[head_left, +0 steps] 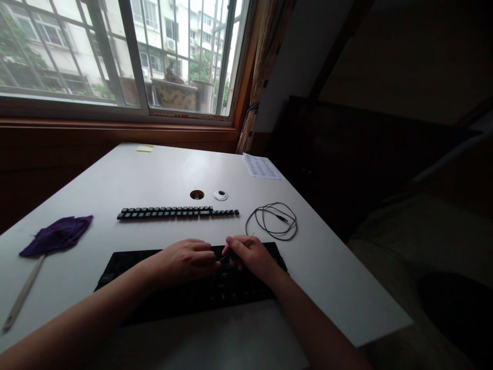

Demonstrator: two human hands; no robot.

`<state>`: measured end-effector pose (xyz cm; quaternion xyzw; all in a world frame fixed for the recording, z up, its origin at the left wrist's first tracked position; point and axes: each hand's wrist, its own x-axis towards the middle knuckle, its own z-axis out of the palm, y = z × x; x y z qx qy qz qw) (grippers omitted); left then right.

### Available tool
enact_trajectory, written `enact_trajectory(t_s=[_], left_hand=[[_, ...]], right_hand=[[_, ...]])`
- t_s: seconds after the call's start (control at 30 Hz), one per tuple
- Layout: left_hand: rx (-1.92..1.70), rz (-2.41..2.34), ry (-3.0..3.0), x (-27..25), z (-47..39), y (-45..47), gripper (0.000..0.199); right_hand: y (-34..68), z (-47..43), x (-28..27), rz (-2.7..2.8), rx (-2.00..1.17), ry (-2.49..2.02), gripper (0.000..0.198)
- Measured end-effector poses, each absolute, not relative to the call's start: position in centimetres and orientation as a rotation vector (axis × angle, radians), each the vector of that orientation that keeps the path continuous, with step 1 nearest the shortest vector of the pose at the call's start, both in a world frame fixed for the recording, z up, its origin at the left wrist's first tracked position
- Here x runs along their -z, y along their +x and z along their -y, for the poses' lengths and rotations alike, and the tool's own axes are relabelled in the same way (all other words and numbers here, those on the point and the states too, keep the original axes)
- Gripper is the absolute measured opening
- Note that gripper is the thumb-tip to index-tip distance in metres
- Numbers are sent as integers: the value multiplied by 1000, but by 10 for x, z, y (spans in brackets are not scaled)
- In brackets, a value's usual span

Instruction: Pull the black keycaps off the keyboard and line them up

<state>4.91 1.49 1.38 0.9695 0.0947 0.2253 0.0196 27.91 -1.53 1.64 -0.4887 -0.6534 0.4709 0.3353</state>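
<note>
Pinching thin wiry piece (pixel 224 258) with right grip (pixel 252 255), curling left grip (pixel 188 260), not showing whether holding; probably weighing little, bending easily, needing mid-length pinching.

The hands (pixel 192 261) hide part of the keyboard (pixel 231 289) (forearms (pixel 100 310) cut off).

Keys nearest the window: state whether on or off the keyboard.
Off: the keys sit in rows on the table, beyond the keyboard.

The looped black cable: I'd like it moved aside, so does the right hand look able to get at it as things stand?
Probably yes: the cable lies just beyond the right hand, with nothing visible blocking the way, though that hand looks occupied above the keyboard.
</note>
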Motion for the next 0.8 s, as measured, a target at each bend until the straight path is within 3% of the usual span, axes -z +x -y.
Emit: enact_trajectory(t_s=[0.67,0.8], left_hand=[[-769,-256,3146,-6,-21,46,16],[-837,-239,3076,-4,-22,45,16]], right_hand=[[274,23,-22,1890,-872,-1207,44],[275,21,-20,1795,-979,-1181,45]])
